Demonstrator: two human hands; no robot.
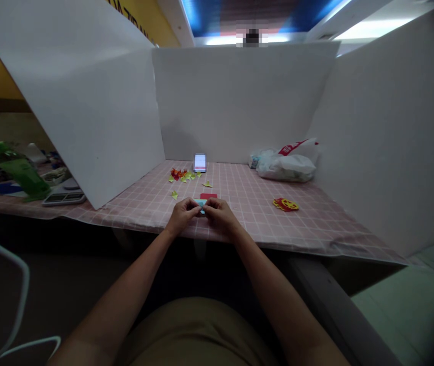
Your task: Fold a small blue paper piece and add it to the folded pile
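Both hands meet near the front edge of a table covered in pink checked cloth (239,188). My left hand (182,213) and my right hand (220,213) pinch a small light blue piece of paper (201,204) between their fingertips. Just behind it lies a red paper sheet (208,195). Farther back sits a cluster of small folded yellow and red paper pieces (181,174), with single yellow ones (174,194) nearer. A phone (200,162) with a lit screen stands at the back.
White boards wall the table on the left, back and right. A white plastic bag (287,163) lies at the back right. A red and yellow cut-out (285,204) rests to the right. A calculator (64,197) and green bag (20,170) lie outside the left board.
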